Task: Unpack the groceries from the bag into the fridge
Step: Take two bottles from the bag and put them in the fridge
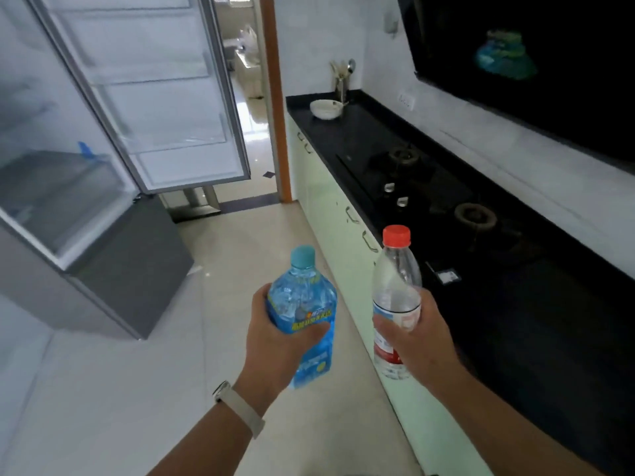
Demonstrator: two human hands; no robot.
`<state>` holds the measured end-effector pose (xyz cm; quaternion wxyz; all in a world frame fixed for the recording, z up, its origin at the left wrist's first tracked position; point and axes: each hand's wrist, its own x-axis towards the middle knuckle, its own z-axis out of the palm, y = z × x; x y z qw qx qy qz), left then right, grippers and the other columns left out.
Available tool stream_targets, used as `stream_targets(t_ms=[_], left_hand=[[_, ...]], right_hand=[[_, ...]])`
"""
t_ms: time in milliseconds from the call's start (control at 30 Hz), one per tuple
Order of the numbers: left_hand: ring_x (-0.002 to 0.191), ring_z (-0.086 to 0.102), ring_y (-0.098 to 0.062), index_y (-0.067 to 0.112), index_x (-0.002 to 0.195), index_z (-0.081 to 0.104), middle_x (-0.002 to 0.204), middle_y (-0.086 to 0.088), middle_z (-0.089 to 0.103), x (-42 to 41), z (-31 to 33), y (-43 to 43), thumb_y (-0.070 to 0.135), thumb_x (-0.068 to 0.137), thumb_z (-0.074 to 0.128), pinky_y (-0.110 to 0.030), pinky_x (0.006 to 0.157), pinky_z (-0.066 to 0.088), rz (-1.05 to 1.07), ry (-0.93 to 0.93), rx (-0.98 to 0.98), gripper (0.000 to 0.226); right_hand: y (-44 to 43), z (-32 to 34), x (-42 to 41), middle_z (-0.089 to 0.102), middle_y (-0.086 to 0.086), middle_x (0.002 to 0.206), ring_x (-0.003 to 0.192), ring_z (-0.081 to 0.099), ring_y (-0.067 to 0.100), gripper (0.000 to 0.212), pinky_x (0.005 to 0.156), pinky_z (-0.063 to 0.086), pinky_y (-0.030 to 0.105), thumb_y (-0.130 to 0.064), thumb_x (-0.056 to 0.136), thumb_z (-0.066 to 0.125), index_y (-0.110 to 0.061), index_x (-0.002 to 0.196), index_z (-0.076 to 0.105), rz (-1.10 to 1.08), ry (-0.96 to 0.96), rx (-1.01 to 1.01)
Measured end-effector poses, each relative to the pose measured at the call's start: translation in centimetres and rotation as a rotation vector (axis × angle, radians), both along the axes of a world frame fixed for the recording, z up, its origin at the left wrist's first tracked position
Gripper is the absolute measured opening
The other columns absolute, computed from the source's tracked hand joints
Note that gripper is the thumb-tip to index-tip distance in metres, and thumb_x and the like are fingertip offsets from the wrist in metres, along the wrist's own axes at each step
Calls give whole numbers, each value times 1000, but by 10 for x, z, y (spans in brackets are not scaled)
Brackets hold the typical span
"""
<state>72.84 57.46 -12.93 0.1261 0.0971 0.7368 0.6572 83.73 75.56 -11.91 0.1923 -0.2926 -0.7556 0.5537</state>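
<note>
My left hand point(275, 341) grips a blue bottle point(302, 304) with a teal cap, held upright in the lower middle of the view. Beside it, my right hand point(419, 341) holds a clear water bottle point(397, 286) with a red cap and a red-and-white label. The fridge point(62, 187) stands at the left with its upper compartment open; its door point(154, 97) swings out toward the doorway, the door shelves bare. A small blue item point(85, 149) sits on a fridge shelf. No grocery bag is in view.
A black countertop point(515, 304) with a gas hob point(429, 187) runs along the right, over pale green cabinets point(330, 207). A white bowl point(326, 108) and a utensil holder point(342, 80) stand at its far end. Pale tiled floor point(240, 255) lies between fridge and cabinets.
</note>
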Motion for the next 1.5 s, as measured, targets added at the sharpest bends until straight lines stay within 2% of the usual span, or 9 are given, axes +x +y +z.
stream_targets(t_ms=[167,267,433,567,667,933,1167,1267,1500], left_hand=[[85,69,-3,37,112,50,104,9,67,-36,2,-42,4,62,90,-30,73,56,191,-4,11,71],[86,70,-7,34,113,52,102,9,68,-54,1,-58,4,61,90,-33,73,57,289,-7,-4,72],[84,70,-6,31,116,51,100,11,68,-85,-6,-66,2,61,89,-33,73,58,408,-28,-50,73],[85,69,-6,34,114,51,102,9,68,-123,-11,-52,3,61,90,-32,73,58,498,-36,-76,73],[84,70,-6,32,116,51,102,8,69,-158,-9,-29,1,61,89,-35,73,58,557,-40,-99,74],[86,69,-5,37,114,49,99,20,66,-233,10,28,15,55,90,-35,74,59,600,-5,-141,75],[86,70,-8,37,112,50,99,13,67,-276,16,37,15,55,90,-39,75,61,686,8,-153,73],[86,69,-7,34,114,49,98,13,67,-295,16,33,6,60,90,-37,74,61,717,9,-153,73],[84,70,-6,31,113,50,95,13,69,-355,6,10,2,63,88,-29,69,58,757,-5,-111,69]], right_hand=[[-22,-1,-63,66,-6,90,76,65,1,46,58,49,12,-23,73,82,-32,106,51,170,2,-10],[-30,-7,-99,66,-6,91,76,64,-2,45,60,48,10,-18,75,81,-28,108,51,250,-6,-11],[-29,-25,-161,67,-6,94,78,65,-1,43,68,48,18,-17,75,81,-28,108,54,346,-7,-67],[-14,-32,-218,67,-7,93,77,64,-3,43,65,47,12,-20,73,83,-29,102,53,435,11,-85],[8,-28,-263,67,-9,90,75,63,-5,46,62,46,6,-35,62,78,-30,100,52,485,26,-97],[68,-17,-373,65,-8,97,86,65,6,54,65,47,12,-41,63,71,-29,110,49,614,45,-126],[82,-14,-432,63,-5,104,94,63,11,61,72,48,15,-41,68,76,-22,119,48,681,56,-108],[78,-18,-456,64,-7,100,90,64,8,49,73,51,19,-27,77,80,-24,114,48,719,54,-115],[59,-32,-514,66,-10,92,82,65,3,43,70,51,22,-26,74,81,-33,102,49,789,-2,-22]])
